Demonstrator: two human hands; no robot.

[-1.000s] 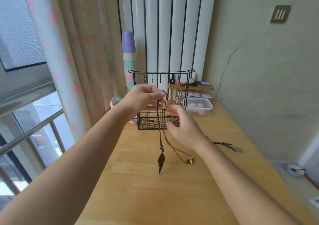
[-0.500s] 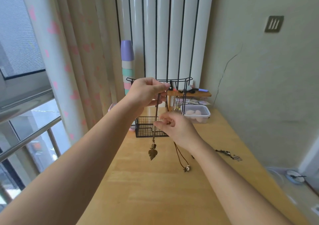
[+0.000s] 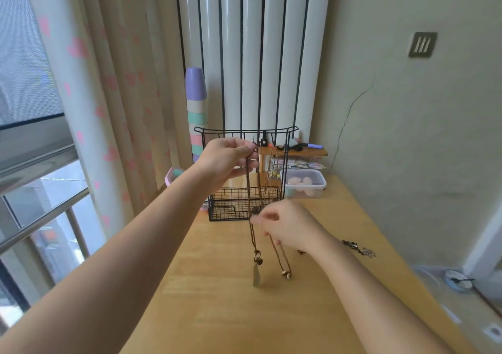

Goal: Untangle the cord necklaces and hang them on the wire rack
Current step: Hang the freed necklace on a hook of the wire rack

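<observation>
Somewhat blurred: dangling pendant (image 3: pixel 256 277), cord necklaces (image 3: pixel 248 188).

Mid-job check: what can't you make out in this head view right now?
Head view only.
1. Whether the cords are on a hook of the wire rack: the left hand covers their top.
2. How the cords cross lower down: the right hand hides it.
3. The pendant: blurred.
4. The dark piece on the table by the right forearm: too small to identify.
</observation>
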